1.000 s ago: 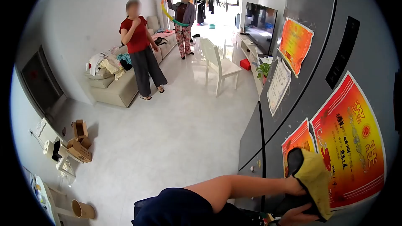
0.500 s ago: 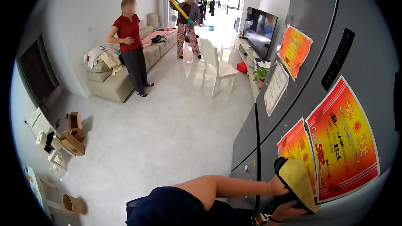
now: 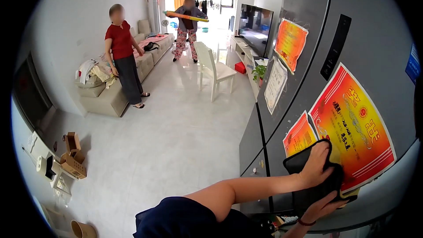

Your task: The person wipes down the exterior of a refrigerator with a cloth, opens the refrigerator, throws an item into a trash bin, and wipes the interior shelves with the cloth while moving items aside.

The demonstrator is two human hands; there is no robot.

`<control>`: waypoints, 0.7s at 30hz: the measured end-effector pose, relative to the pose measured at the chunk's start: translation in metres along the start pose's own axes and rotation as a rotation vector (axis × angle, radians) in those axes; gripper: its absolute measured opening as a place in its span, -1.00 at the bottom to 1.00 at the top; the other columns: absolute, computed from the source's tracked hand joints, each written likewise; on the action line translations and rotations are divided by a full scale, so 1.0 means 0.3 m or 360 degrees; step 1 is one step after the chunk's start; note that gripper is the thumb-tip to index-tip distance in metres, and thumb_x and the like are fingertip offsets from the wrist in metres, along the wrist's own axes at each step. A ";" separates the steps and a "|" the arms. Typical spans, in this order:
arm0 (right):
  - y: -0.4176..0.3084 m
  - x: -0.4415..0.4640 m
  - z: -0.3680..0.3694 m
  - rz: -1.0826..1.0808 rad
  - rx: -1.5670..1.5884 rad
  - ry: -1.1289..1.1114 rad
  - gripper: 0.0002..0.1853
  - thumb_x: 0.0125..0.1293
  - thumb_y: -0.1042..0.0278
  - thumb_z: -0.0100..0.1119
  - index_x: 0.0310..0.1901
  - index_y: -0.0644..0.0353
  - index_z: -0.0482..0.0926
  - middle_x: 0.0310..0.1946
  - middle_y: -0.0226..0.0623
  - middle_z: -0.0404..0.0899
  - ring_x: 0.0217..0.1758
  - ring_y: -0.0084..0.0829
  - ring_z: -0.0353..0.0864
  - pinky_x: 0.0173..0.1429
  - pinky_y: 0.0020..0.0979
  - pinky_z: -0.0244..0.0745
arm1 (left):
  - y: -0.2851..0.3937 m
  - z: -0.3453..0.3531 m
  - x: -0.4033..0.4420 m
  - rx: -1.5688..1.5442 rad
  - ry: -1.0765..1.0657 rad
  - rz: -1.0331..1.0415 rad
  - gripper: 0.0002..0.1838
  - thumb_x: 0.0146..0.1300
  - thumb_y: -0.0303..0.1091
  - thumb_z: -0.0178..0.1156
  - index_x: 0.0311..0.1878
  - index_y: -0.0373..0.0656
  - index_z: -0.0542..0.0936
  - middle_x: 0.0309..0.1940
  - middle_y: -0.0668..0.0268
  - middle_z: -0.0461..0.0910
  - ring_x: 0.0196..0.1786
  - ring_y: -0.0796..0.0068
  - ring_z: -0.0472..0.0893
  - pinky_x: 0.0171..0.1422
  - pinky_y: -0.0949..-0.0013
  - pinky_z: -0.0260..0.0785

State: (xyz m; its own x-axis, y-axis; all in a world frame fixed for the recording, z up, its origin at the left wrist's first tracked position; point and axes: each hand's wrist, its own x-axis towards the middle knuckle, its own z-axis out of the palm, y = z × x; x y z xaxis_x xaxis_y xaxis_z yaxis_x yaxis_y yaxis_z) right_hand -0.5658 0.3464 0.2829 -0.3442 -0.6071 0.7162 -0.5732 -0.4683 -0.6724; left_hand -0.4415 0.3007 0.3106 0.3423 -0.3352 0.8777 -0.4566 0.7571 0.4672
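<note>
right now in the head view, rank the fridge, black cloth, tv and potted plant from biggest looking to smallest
1. Fridge
2. Black cloth, partly covered; nearness to the camera enlarges it
3. TV
4. Potted plant

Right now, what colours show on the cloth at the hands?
The cloth shows mostly black, with yellow at its edges; best in the head view.

The cloth (image 3: 328, 187) now presents mainly its black side instead of yellow. The left hand (image 3: 318, 163), previously covered by it, is exposed. The hoop (image 3: 187, 16) has rotated from diagonal to near level. The person in red (image 3: 121, 39) has lowered one forearm (image 3: 110, 59) from the waist.
</note>
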 end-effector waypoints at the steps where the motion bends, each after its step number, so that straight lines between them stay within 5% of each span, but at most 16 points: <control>1: -0.030 0.027 -0.005 -0.0019 0.0040 -0.0005 -0.32 0.51 0.19 -0.14 0.42 0.52 -0.10 0.34 0.30 0.11 0.37 0.02 0.27 0.34 -0.16 0.26 | 0.005 0.019 0.005 0.0043 -0.0008 0.0133 -0.26 0.04 -0.41 0.35 0.28 -0.39 0.27 0.35 -0.20 0.09 0.40 -0.31 0.06 0.49 -0.08 -0.10; 5: -0.088 0.110 -0.007 -0.0114 0.0259 -0.0052 -0.31 0.50 0.20 -0.14 0.42 0.50 -0.14 0.31 0.30 0.15 0.34 -0.02 0.31 0.28 -0.16 0.33 | 0.043 0.010 0.043 0.0169 -0.0345 0.0262 -0.21 0.22 0.00 0.16 0.37 -0.36 0.24 0.44 -0.21 -0.04 0.50 -0.33 -0.13 0.51 -0.26 -0.37; 8: -0.061 0.118 0.007 -0.0164 0.0188 -0.0077 -0.33 0.50 0.23 -0.16 0.40 0.50 -0.16 0.30 0.30 0.14 0.33 -0.03 0.33 0.23 -0.17 0.39 | -0.027 0.024 0.026 0.0295 -0.0380 0.0465 -0.28 0.08 -0.03 0.25 0.19 -0.42 0.41 0.32 -0.26 0.13 0.44 -0.34 0.01 0.48 -0.39 -0.34; 18: -0.064 0.101 0.017 -0.0200 -0.0008 0.0069 -0.30 0.48 0.22 -0.16 0.38 0.61 -0.17 0.25 0.35 0.17 0.29 0.02 0.39 0.15 -0.19 0.47 | -0.107 0.039 -0.013 0.0328 -0.0414 0.0572 -0.27 0.20 0.00 0.03 0.36 -0.28 0.31 0.42 -0.16 0.08 0.50 -0.29 -0.07 0.46 -0.41 -0.38; 21: -0.031 0.087 0.013 -0.0168 -0.0012 0.0037 -0.26 0.48 0.18 -0.16 0.40 0.58 -0.21 0.26 0.34 0.17 0.30 0.04 0.40 0.15 -0.17 0.48 | -0.101 0.037 -0.010 0.0332 -0.0414 0.0548 -0.23 0.09 -0.03 0.11 0.35 -0.27 0.33 0.41 -0.15 0.10 0.49 -0.30 -0.04 0.46 -0.41 -0.35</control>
State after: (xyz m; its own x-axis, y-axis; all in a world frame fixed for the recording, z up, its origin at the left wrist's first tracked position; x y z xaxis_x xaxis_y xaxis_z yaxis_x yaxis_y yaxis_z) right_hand -0.5665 0.3324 0.3071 -0.2984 -0.5395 0.7873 -0.6127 -0.5243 -0.5914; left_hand -0.4377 0.2726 0.2951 -0.0625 -0.2338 0.9703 -0.6714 0.7291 0.1324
